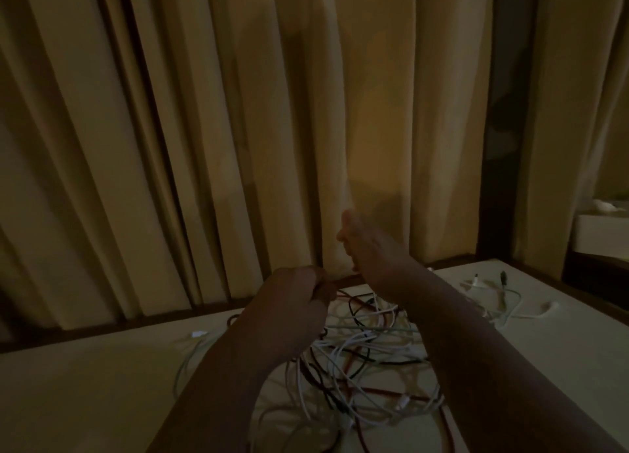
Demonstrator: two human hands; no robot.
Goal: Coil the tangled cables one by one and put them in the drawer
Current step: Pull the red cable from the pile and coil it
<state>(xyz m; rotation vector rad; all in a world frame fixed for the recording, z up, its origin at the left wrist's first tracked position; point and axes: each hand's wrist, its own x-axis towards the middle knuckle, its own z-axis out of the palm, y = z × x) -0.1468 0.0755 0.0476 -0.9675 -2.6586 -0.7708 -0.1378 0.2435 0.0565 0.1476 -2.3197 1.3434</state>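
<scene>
A tangle of white, black and red cables (360,360) lies on the pale tabletop (102,384) in dim light. Both my hands are raised above the far side of the pile. My left hand (296,299) has its fingers curled round a red cable (343,280), which stretches taut to my right hand (371,251). My right hand is blurred, with its fingers pointing up; its grip on the cable is hidden behind the palm. No drawer is in view.
A few loose white cables with plugs (493,292) lie apart at the right of the table. A white plug (199,334) rests at the left of the pile. Beige curtains (238,129) hang right behind the table's far edge. A white shelf (602,234) stands at far right.
</scene>
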